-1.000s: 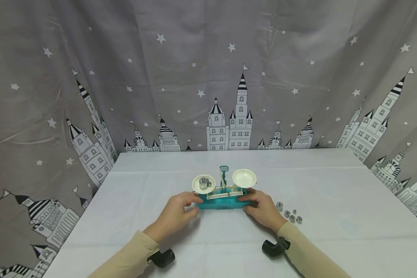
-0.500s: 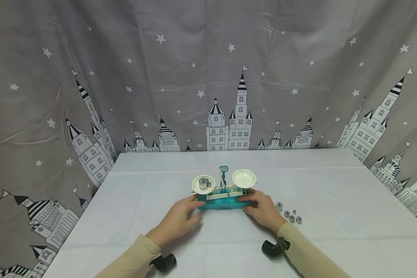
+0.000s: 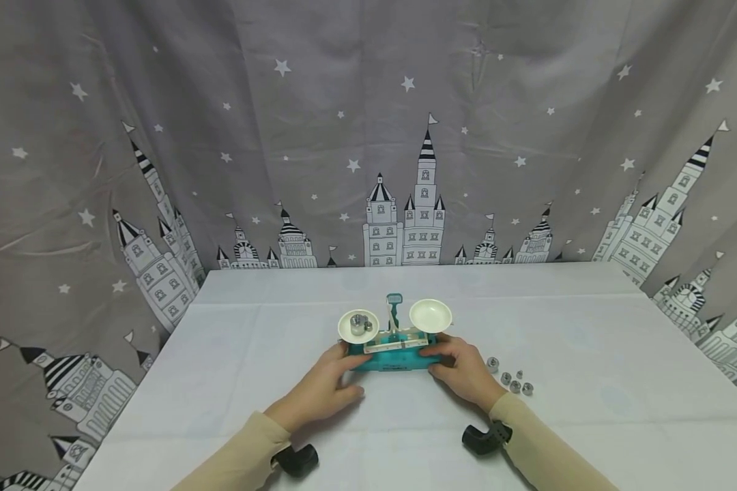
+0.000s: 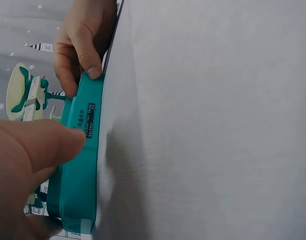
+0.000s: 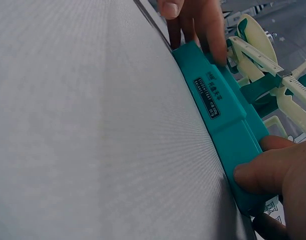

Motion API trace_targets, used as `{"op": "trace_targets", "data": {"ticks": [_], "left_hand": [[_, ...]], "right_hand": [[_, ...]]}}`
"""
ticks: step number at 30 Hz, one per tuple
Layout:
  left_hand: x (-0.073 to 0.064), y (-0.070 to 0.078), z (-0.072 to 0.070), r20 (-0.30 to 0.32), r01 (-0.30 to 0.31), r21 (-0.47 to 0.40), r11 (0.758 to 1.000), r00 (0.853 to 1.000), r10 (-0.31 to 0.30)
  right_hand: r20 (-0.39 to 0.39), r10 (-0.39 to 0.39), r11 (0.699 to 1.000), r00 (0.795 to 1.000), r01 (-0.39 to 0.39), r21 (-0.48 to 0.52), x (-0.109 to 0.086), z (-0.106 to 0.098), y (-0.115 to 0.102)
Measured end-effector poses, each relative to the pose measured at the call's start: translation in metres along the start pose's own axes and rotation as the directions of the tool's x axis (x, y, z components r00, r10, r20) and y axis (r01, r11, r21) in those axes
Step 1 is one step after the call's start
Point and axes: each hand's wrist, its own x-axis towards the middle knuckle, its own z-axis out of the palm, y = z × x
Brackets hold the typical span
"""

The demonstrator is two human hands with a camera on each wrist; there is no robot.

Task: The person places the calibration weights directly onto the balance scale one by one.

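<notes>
A green tray balance (image 3: 395,361) stands on the table with its two cream pans. Its left pan (image 3: 344,333) bears metal weights (image 3: 359,323) and sits lower than the bare right pan (image 3: 430,316). My left hand (image 3: 322,389) reaches the base's left end, its fingers touching the top while the thumb stands away from the front. At the other end my right hand (image 3: 465,372) grips the base, thumb on the front face and fingers over the top and end. The right wrist view shows that thumb (image 5: 255,176) pressed on the green base (image 5: 213,107).
Several loose metal weights (image 3: 515,387) lie on the white-covered table (image 3: 589,341) to the right of my right hand. A grey curtain (image 3: 319,136) printed with castles and stars hangs behind and at both sides.
My left hand has slid to the right along the base's left end, and its thumb has moved farther from the front. The right hand keeps its grip; the balance stays practically still.
</notes>
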Motion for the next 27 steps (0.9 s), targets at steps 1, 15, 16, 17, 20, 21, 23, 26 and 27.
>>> {"op": "trace_targets", "data": {"ticks": [1,15,16,17,20,21,23,26,27], "left_hand": [[0.001,-0.001,0.0,0.0,-0.003,-0.013,1.0,1.0,0.003],[0.012,-0.019,0.013,-0.138,0.007,-0.153,0.988,0.99,-0.028],[0.012,-0.02,0.013,-0.143,0.01,-0.151,0.988,0.989,-0.032],[0.013,-0.02,0.014,-0.152,0.011,-0.147,0.989,0.988,-0.034],[0.014,-0.021,0.016,-0.184,0.004,-0.108,0.994,0.983,-0.024],[0.014,-0.021,0.017,-0.19,0.004,-0.097,0.995,0.981,-0.022],[0.015,-0.021,0.018,-0.192,0.013,-0.089,0.996,0.981,-0.03],[0.015,-0.021,0.019,-0.182,0.037,-0.091,0.995,0.982,-0.053],[0.015,-0.021,0.019,-0.178,0.045,-0.095,0.994,0.982,-0.062]], "right_hand": [[0.0,-0.002,1.0,1.0,0.002,0.001,0.0,0.0,0.0],[0.0,-0.003,1.0,1.0,0.003,0.008,0.005,0.003,-0.001],[0.001,-0.003,1.0,1.0,0.003,0.007,0.005,0.003,-0.001],[0.001,-0.003,1.0,1.0,0.003,0.004,0.005,0.003,-0.002],[-0.004,-0.003,1.0,1.0,0.003,-0.008,0.004,0.001,-0.002],[-0.005,-0.003,1.0,1.0,0.003,-0.012,0.003,0.001,-0.002],[-0.007,0.0,1.0,1.0,0.0,-0.019,0.002,0.0,-0.001],[-0.006,0.005,1.0,1.0,-0.005,-0.018,0.0,-0.001,-0.001],[-0.003,0.004,1.0,1.0,-0.004,-0.018,0.0,-0.001,-0.001]]}}
